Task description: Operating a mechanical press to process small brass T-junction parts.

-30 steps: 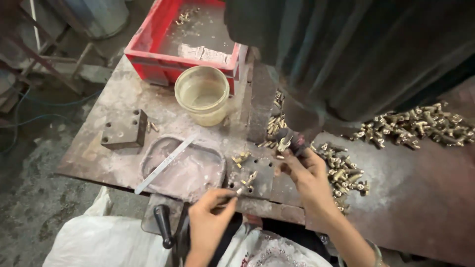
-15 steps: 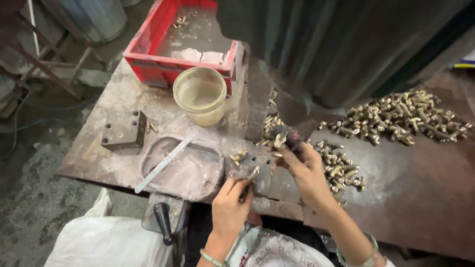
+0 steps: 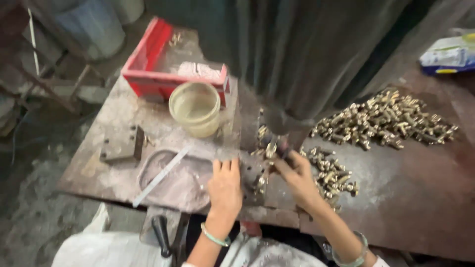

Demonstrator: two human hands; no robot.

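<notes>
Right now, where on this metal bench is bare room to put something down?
Bare metal lies right of the small brass pile, below the big brass heap. A smaller patch sits between the red tray and steel block. Crowded around the left hand and right hand.

left hand (image 3: 225, 187) flat on metal plate (image 3: 255, 173) | right hand (image 3: 299, 178) fingers at brass fittings (image 3: 329, 173) under press

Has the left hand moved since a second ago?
Yes. The left hand has gone forward, away from the person, from the near edge onto the metal table, closer to the yellowish plastic cup.
</notes>
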